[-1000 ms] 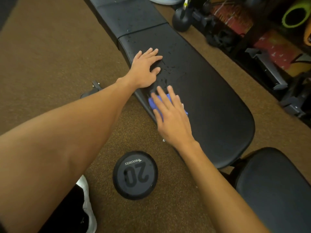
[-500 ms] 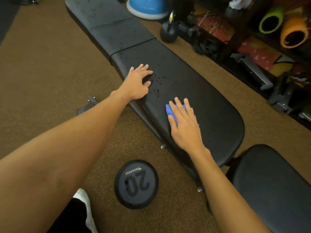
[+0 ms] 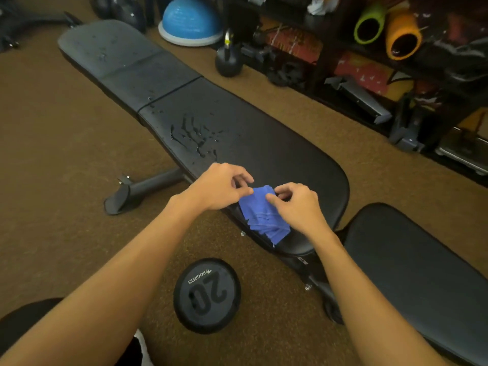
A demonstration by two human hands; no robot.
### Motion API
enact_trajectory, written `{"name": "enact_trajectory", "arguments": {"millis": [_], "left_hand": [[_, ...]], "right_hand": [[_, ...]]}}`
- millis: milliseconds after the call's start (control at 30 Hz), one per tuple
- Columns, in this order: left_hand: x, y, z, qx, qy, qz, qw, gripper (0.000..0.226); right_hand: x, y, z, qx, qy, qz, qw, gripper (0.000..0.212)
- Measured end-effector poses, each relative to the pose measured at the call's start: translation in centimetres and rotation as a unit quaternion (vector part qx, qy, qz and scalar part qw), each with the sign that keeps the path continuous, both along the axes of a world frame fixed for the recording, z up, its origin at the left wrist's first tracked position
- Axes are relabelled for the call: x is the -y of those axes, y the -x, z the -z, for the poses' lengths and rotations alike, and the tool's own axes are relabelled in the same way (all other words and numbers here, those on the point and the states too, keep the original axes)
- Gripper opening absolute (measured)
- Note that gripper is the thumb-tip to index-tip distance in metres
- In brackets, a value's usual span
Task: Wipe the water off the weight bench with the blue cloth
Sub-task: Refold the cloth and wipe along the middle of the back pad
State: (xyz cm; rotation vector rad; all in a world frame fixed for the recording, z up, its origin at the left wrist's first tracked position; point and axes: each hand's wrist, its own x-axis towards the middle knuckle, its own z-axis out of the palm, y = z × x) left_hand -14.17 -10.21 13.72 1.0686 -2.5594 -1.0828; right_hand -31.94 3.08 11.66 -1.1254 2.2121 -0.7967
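Observation:
The black padded weight bench runs from the far left toward me. A patch of water drops lies on its middle pad, with more drops on the far pad. The blue cloth hangs crumpled above the bench's near edge. My left hand pinches its upper left corner. My right hand pinches its upper right side. Both hands are a short way in front of the water patch.
A black 20 dumbbell stands on the brown carpet below the bench. The bench foot sticks out to the left. A second black pad sits at the right. A kettlebell, a blue dome and a cluttered rack line the far side.
My left hand left the wet pad and came back to the cloth. My right hand stopped pressing the cloth flat; both hands now hold it lifted off the pad.

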Motion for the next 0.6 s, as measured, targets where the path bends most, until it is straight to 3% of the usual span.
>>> {"name": "enact_trajectory", "arguments": {"millis": [200,400,600], "left_hand": [[-1.1,0.7,-0.2,0.000,-0.009,-0.021,1.000,0.020],[-1.1,0.7,-1.2,-0.027,-0.030,-0.036,0.999,0.052],[-0.1,1.3,-3.0,-0.078,-0.035,-0.055,0.995,0.014]], "right_hand": [[0.9,0.2,-1.4,0.073,-0.066,-0.005,0.995,0.010],[0.9,1.2,-2.8,0.171,0.034,-0.014,0.985,0.016],[0.9,2.4,-5.0,0.196,0.130,-0.039,0.971,0.023]]}}
